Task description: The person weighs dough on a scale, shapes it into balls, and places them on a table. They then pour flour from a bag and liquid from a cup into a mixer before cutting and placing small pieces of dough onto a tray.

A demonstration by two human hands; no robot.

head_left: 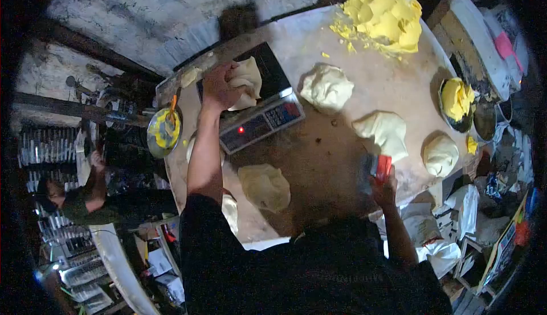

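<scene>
On the black plate of a digital scale (263, 122) rests a pale dough piece (246, 84). My left hand (221, 87) grips the dough's left side, its fingers partly hidden. My right hand (383, 187) is closed round the red handle of a scraper (383, 168), whose blade is blurred. Just above the scraper lies a dough lump (384, 134). Other dough lumps sit at the upper middle (327, 89), at the right (440, 155) and below the scale (264, 187). More dough is partly covered by my left arm.
A big yellow mass (384, 16) lies at the table's (296, 195) far edge. One bowl with yellow residue (164, 132) stands left; another bowl holds yellow paste (457, 101) at right. Another person (94, 192) is at the far left, near racks.
</scene>
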